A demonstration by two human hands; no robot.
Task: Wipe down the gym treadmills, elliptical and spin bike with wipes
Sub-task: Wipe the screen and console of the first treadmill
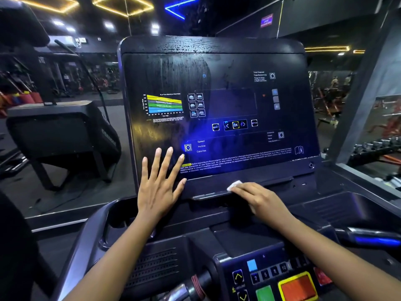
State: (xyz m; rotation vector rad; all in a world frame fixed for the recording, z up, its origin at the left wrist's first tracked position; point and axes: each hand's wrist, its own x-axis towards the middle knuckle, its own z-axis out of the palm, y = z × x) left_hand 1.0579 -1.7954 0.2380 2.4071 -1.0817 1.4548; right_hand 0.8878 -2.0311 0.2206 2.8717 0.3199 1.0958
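Note:
A treadmill console (pixel 217 61) fills the view, its dark glossy panel showing streaks across the upper left. My left hand (pixel 158 183) lies flat with fingers spread on the panel's lower left corner. My right hand (pixel 258 198) presses a white wipe (pixel 234 185) onto the narrow ledge (pixel 271 181) below the panel, fingers laid over most of the wipe so only its left end shows. Below the ledge are the keypad (pixel 269 272), a green button (pixel 264 293) and a red stop button (pixel 299 285).
Another machine (pixel 63 135) stands to the left, beyond the console. A handlebar (pixel 375 235) juts in at the right, and a grip (pixel 195 285) sits low in the middle. A mirror at the right reflects racks of gym gear (pixel 377 146).

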